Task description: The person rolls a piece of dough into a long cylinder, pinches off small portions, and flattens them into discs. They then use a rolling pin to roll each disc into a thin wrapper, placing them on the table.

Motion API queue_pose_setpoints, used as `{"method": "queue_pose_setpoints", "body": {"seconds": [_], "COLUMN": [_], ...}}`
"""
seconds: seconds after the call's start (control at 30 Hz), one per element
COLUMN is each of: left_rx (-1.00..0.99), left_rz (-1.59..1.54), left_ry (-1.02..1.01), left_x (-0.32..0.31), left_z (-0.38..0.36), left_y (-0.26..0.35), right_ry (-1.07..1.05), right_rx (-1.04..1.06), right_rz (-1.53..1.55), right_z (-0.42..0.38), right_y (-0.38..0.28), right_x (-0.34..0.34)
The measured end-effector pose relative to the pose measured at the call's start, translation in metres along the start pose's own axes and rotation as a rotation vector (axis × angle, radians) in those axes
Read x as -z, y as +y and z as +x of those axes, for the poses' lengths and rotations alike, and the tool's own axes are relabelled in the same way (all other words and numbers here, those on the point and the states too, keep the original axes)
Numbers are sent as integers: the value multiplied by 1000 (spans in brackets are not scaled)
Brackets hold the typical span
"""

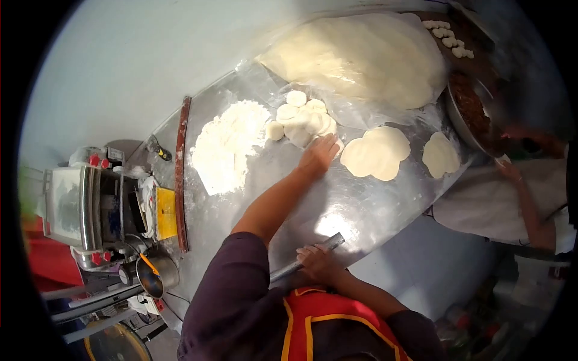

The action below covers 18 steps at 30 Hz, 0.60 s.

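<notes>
My left hand [319, 156] is at the lower right edge of a pile of small dough rounds [296, 117], its fingers closed on a round that shows just past the fingertips. Near the table's front edge, my right hand [316, 262] grips a metal-coloured rolling pin [333, 241], which lies at a slant. Overlapping flat dough sheets [376, 153] lie to the right of my left hand, and another flat piece [441, 155] is farther right. Loose white flour [226, 144] covers the table left of the pile.
Plastic covers a large dough mass [361, 57] at the back. A bowl of reddish-brown filling [472, 108] stands at the right, by another person's hands [510, 171]. Shaped dough pieces [451, 41] lie beyond. A machine [90, 207] and a pot [158, 277] are at left.
</notes>
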<state>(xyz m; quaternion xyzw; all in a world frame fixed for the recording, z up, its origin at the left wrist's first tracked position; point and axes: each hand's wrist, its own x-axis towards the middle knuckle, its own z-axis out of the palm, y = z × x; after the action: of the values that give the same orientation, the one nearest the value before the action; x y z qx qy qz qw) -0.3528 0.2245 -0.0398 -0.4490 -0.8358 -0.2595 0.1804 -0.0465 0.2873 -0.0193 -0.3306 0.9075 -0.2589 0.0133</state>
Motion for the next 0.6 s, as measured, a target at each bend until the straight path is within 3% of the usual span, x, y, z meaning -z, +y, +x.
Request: {"method": "queue_pose_setpoints", "body": {"seconds": [0.1,0.2,0.33,0.37,0.47,0.6], "left_rx": [230,202,384,467,379,422], "left_rz": [-102,-79,-185,-157,39,141], "left_ry": [-303,-334,-319,-413,-246,-288], "left_x": [43,80,134,133,95,81], "left_z": [-35,-112,-168,-170,-155,-141], "left_y": [38,67,102,101,101,116], "right_ry": [-140,-296,-17,27,73,68], "right_rx": [-50,-143,-20,-14,3,14], "right_rz": [47,113,-49,-64,-82,-78], "right_z": [10,26,9,5,3,3], "right_y": [-5,-16,-7,-5,-4,0], "right_x": [16,47,13,4,1,-2]}}
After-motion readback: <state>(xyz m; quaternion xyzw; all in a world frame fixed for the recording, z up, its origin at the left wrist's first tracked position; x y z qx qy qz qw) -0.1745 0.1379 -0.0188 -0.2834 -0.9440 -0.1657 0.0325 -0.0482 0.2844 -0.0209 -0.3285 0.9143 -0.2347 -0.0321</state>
